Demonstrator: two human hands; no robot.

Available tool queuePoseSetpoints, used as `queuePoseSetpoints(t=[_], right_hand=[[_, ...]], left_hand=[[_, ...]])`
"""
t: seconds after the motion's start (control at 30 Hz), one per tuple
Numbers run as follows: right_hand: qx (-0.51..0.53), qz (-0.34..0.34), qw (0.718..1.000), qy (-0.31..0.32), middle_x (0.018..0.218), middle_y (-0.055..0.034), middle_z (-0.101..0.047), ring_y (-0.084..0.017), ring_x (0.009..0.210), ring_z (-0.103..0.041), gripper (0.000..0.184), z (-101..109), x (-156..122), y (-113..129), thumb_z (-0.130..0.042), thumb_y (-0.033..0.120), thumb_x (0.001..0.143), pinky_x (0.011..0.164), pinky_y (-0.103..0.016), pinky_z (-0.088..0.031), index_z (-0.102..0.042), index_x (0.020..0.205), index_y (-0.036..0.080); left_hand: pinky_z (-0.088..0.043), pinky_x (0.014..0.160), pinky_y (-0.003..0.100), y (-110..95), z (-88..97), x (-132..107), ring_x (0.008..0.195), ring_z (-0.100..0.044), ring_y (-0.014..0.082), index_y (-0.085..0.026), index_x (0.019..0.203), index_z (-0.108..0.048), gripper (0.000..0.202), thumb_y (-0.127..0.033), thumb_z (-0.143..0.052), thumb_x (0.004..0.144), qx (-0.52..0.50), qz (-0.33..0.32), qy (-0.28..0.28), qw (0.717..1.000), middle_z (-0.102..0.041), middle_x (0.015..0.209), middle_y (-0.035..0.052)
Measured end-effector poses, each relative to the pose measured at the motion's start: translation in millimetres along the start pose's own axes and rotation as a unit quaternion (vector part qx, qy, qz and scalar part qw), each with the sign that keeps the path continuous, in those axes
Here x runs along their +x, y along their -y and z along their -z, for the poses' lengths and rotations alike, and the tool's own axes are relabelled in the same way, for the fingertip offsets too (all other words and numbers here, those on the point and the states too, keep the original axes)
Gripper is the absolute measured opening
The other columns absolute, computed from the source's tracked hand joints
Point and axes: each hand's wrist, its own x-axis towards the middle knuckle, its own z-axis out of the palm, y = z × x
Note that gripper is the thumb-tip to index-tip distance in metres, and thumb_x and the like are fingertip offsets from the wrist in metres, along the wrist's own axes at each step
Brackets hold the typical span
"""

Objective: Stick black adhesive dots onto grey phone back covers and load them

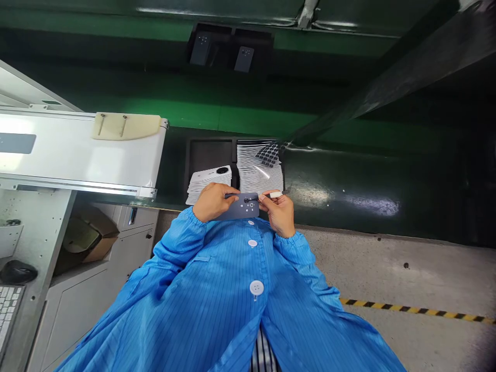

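My left hand (211,201) is closed on one side of a dark grey phone back cover (236,211), its thumb along the upper edge. The cover lies close in front of the blue coat, its camera holes toward the right. My right hand (281,213) pinches a slim pen-like tool (276,195) with a white section and dark ends. The tool's left end is at the camera-hole end of the cover; whether it touches I cannot tell. Just beyond the hands, a black tray (211,140) holds a stack of white phone covers (207,178) and a row of thin white-edged pieces (258,173).
To the left, a white conveyor belt (77,155) carries another grey cover (17,143) and has a cream guide block (126,126). A dark bench (349,191) extends right. Further back, another black tray (220,32) holds dark covers. A dark strip (372,95) hangs at upper right.
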Motion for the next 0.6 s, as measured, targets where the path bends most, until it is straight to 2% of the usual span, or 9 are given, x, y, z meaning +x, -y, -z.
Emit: queuePoseSetpoints(t=[0.13,0.6], right_hand=[[-0.003,0.003,1.0,-0.001,0.068,0.0019,-0.066,-0.016,0.066,-0.066,0.043,0.5,0.6,-1.5,-0.091,0.047,0.054,0.064,-0.03,-0.06,-0.068,0.078,0.02],[0.0,0.006,1.0,-0.005,0.068,0.0019,-0.066,-0.014,0.065,-0.066,0.043,-1.2,0.0,-1.0,-0.091,0.046,0.054,0.06,-0.027,-0.059,-0.068,0.079,0.019]], left_hand=[[-0.053,0.097,0.036,1.2,0.0,0.3,0.105,-0.07,0.0257,-0.027,0.107,-0.08,0.024,-0.028,-0.063,0.089,0.002,0.002,0.0,1.0,-0.078,0.108,0.0021],[-0.052,0.095,0.036,0.8,-0.2,-0.3,0.105,-0.071,0.0254,-0.027,0.106,-0.08,0.023,-0.027,-0.063,0.09,-0.006,0.007,-0.001,1.0,-0.078,0.108,0.0011]])
